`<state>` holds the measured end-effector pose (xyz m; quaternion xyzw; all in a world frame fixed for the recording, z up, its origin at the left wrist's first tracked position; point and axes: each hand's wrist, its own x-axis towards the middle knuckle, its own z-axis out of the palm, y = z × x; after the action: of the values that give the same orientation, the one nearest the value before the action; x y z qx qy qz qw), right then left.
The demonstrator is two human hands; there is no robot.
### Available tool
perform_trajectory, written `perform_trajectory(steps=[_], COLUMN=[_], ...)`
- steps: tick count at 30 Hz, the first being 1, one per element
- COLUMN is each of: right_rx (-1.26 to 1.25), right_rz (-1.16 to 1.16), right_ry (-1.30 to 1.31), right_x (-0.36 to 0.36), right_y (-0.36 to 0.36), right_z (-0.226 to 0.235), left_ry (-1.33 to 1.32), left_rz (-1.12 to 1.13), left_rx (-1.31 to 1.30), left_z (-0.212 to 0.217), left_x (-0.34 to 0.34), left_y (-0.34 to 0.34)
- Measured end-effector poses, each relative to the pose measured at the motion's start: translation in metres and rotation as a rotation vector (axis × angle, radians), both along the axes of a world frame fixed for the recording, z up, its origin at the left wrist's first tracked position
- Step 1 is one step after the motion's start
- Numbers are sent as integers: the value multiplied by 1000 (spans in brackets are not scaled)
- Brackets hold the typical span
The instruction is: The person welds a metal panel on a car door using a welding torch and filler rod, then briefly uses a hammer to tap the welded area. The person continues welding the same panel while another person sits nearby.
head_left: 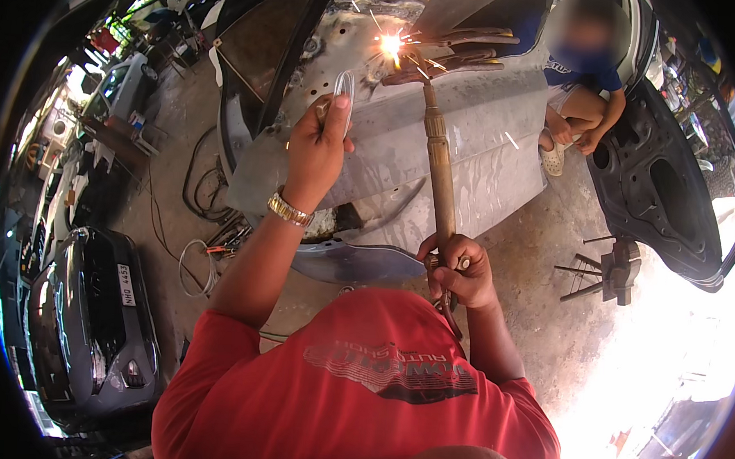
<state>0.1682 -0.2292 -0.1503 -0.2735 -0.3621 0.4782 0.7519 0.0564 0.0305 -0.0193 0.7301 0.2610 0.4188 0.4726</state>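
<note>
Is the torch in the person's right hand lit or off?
Lit, it appears: a bright, sparking glare shows near the head of the torch, which the right hand grips.

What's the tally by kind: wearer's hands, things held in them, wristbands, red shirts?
Hands: 2 (left hand, right hand)
Torch: 1, in the right
Bent wire: 1, in the left
Gold wristband: 1, left wrist
Red shirt: 1
Total: 6

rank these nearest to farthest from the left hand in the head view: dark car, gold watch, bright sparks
1. Gold watch, just below it
2. Bright sparks, ahead and rightward
3. Dark car, far lower left
</note>
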Motion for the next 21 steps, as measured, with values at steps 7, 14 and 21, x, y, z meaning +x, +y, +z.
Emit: perform_trajectory(steps=[7, 14, 21], right_rx=[-8, 9, 8], right_rz=[0, 13, 14], right_ry=[-26, 5, 10], right_x=[1, 0, -1], right_y=[0, 0, 0], right_z=[0, 1, 4], left_ry=[-23, -40, -34], left_rz=[1, -4, 12], left_rx=[-8, -1, 1], left_z=[2, 0, 0], left_x=[2, 2, 3], left_y=[-1, 1, 0])
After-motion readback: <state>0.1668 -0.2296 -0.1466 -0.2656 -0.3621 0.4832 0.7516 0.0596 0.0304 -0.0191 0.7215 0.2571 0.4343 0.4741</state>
